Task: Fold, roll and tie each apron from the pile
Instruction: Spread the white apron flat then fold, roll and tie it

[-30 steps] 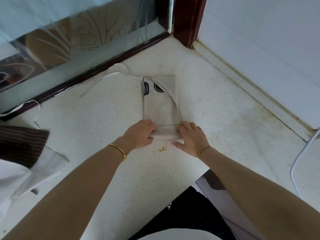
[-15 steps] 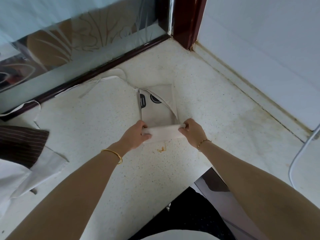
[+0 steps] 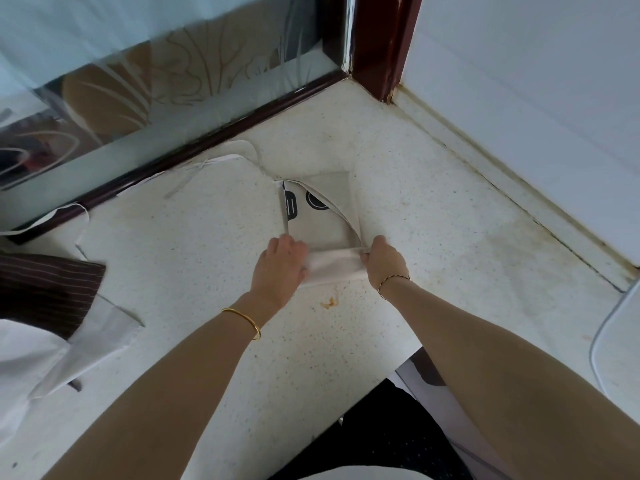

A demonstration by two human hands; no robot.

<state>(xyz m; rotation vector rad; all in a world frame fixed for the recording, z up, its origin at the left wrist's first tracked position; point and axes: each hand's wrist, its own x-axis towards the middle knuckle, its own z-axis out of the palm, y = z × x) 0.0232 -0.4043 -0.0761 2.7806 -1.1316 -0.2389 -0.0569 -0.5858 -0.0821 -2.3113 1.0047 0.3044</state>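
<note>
Here you are mid-roll: your left hand (image 3: 282, 263) and right hand (image 3: 382, 259) each grip an end of the folded apron (image 3: 320, 220), lying on the speckled counter (image 3: 207, 258). Next, likely roll onward toward the printed end, tension even.

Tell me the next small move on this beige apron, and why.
Probably roll the apron another turn toward the printed end. The left hand and right hand grip the ends of a short roll, while a flat folded stretch and loose ties remain beyond it.
</note>
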